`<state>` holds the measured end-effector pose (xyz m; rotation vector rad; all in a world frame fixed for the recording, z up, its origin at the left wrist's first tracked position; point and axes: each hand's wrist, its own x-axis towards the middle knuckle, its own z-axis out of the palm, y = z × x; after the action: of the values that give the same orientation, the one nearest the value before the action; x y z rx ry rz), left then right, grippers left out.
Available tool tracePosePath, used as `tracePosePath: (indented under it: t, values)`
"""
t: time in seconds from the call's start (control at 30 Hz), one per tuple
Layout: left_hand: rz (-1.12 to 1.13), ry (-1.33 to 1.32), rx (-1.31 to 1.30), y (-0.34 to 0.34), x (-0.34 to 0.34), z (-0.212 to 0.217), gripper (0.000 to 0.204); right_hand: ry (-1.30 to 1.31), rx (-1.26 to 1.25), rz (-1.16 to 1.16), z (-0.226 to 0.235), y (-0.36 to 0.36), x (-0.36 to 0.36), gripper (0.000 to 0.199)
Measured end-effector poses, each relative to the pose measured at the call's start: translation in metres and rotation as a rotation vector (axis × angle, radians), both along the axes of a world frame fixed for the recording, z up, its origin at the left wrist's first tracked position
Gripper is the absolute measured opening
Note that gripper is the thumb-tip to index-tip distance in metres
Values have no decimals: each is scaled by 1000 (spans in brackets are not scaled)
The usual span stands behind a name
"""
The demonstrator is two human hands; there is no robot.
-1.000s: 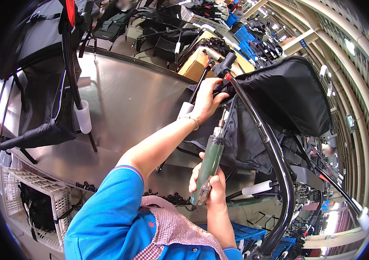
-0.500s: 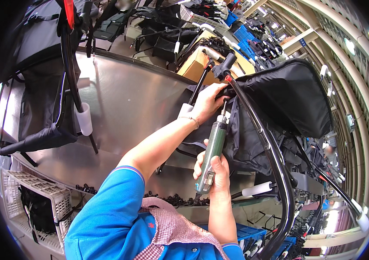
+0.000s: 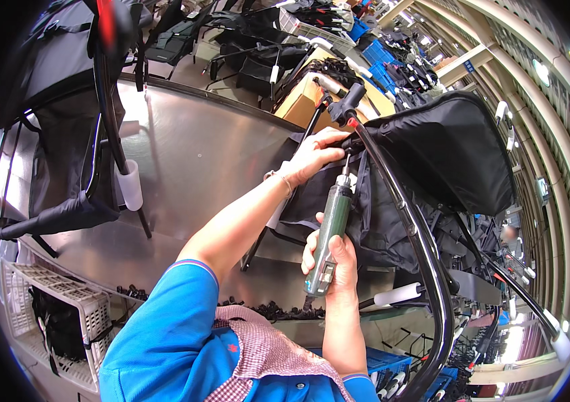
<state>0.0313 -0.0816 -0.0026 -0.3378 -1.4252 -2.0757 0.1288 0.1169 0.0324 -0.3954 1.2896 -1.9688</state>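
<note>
metal table (image 3: 198, 174), hands (image 3: 310, 162) (image 3: 344, 269), screwdriver (image 3: 332, 221) in right one

I'm standing in a factory-like assembly workshop.
Around my metal workbench (image 3: 191, 174): a power driver (image 3: 330, 231) in my right hand (image 3: 337, 264), black tube-and-fabric frames (image 3: 64, 161) on top, small black parts (image 3: 273, 311) along its near edge, a white crate (image 3: 96, 315) off its near left side, blue crates (image 3: 376, 52) beyond it.

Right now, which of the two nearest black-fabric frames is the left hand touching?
The right frame, where the electric screwdriver in the right hand also points; the left frame has no hand on it.
</note>
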Motion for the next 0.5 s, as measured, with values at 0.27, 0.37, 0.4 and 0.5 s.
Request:
tracePosePath:
  t: [0.27, 0.37, 0.4, 0.5]
  values:
    - [69, -39, 39, 3, -13, -5, 24, -8, 1, -5, 4, -2, 2, 77]
    - [48, -44, 73, 0, -18, -9, 22, -55, -52, 12, 2, -4, 3, 76]
    - [30, -44, 88, 0, -18, -8, 21, -82, -77, 19, 1, -4, 2, 76]
    - [-15, -60, 129, 0, -17, -6, 18, -150, -152, 48, -3, -4, 2, 75]
